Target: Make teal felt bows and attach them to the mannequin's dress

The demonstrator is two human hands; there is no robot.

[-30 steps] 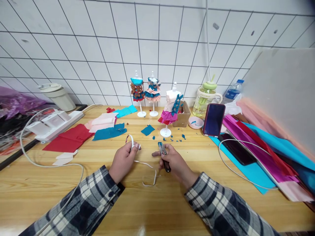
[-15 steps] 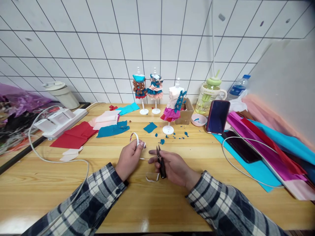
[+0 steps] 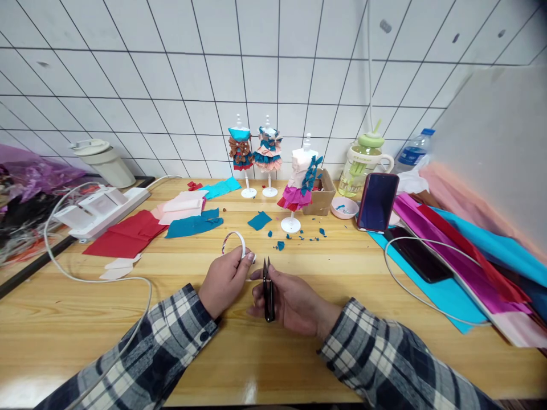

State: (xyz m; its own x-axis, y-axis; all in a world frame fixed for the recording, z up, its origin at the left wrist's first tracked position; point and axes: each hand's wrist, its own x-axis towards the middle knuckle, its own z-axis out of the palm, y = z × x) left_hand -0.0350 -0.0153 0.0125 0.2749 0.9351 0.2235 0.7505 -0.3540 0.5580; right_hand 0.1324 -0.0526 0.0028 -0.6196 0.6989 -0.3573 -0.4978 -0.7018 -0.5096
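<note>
My left hand point(image 3: 224, 283) pinches a narrow roll of white tape point(image 3: 243, 242) between thumb and fingers, its ring standing up above the knuckles. Just right of it, my right hand point(image 3: 294, 299) grips black thread snips point(image 3: 268, 290), with the two blade tips pointing up and slightly apart. A small gap separates the snips from the tape. Beyond the hands lie a teal fabric square point(image 3: 259, 220) and small teal scraps point(image 3: 280, 245). A mini dress form point(image 3: 294, 196) in a white top with teal trim and a magenta skirt stands behind them.
Two more dressed mini forms point(image 3: 241, 149) stand by the tiled wall. Left are red cloth point(image 3: 128, 233), a teal strip point(image 3: 194, 224), a power strip point(image 3: 109, 213) and a cable. Right are a propped phone point(image 3: 378, 202), a dark phone point(image 3: 421, 256), a cup point(image 3: 363, 165) and folded fabrics point(image 3: 461, 250).
My right hand with the snips has moved left and slightly down, closer to my left hand. The loose white strip seen below the hands earlier no longer shows. The view has shifted slightly.
</note>
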